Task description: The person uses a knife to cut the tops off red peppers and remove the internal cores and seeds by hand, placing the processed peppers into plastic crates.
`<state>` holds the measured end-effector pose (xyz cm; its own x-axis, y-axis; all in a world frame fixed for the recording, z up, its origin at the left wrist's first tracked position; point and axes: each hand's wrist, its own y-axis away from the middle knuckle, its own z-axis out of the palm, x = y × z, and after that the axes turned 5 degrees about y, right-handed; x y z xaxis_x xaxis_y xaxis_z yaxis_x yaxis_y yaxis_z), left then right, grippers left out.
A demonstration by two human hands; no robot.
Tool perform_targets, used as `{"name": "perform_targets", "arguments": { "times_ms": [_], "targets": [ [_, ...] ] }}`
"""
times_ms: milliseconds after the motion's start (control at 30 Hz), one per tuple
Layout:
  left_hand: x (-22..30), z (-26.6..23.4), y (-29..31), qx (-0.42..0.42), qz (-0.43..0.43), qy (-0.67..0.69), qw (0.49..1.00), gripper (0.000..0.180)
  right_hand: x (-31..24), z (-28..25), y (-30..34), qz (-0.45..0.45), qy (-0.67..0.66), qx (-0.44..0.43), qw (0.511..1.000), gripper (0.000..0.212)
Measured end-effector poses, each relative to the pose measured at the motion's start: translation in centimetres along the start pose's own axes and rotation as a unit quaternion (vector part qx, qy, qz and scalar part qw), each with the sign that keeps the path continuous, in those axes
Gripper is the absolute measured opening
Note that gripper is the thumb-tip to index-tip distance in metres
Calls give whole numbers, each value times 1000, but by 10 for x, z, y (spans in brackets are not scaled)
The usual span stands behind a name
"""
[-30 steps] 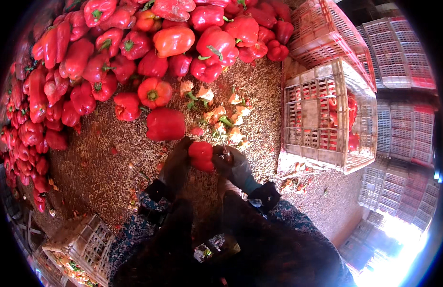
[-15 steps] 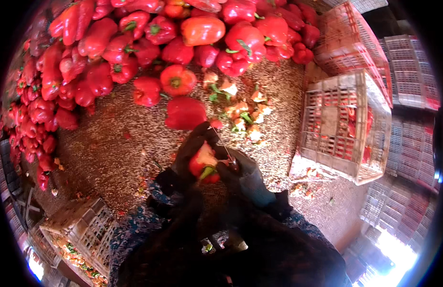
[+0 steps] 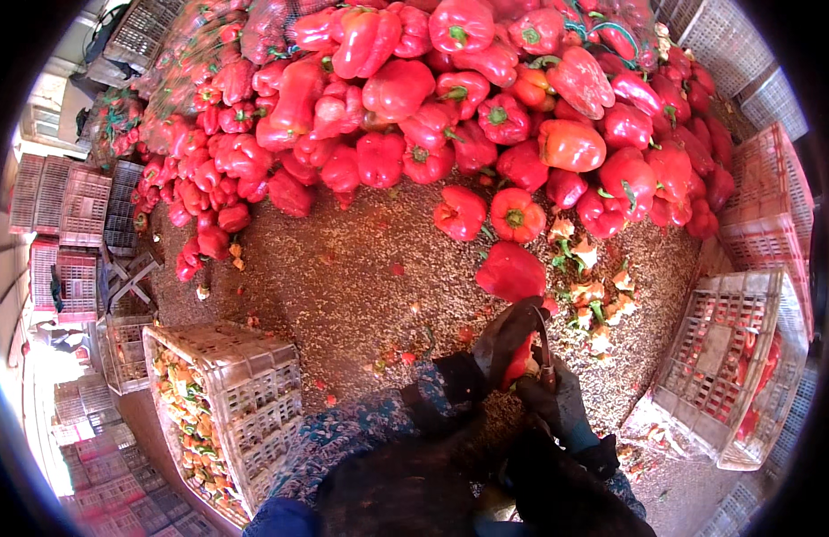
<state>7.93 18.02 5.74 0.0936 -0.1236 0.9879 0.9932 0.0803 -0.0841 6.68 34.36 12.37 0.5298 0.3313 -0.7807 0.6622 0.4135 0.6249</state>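
Note:
Low in the middle, my gloved left hand is closed round a red bell pepper, of which only a strip shows between dark fingers. My right hand, also in a dark glove with a blue-grey cuff, grips a small knife; its thin blade points up beside the pepper, and the fingers cover its handle. Just beyond my hands a whole red pepper lies on its side. Cut-out pepper cores with green stems are scattered to the right of it.
A large heap of red peppers rises ahead, partly in net bags. Seeds cover the ground. At the left stands a tilted crate full of cores; at the right, a crate holds red pieces. Stacked crates line the sides.
The view has swung left, so the heap and my hands appear farther right. The pepper's pale cut top and green stem, seen before, are now mostly hidden. Both hands keep their hold.

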Motion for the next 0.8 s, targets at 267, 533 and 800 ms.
{"name": "perform_targets", "arguments": {
  "times_ms": [267,533,800],
  "targets": [
    [23,9,1,93,-179,233,951,43,-2,3,-8,27,-68,15,997,41],
    [5,-4,19,-73,-323,411,849,36,3,5,-2,35,-31,-16,999,46],
    [-8,-20,-7,-62,-341,380,858,36,6,-16,-7,-155,307,-3,939,37]
  ]
}}
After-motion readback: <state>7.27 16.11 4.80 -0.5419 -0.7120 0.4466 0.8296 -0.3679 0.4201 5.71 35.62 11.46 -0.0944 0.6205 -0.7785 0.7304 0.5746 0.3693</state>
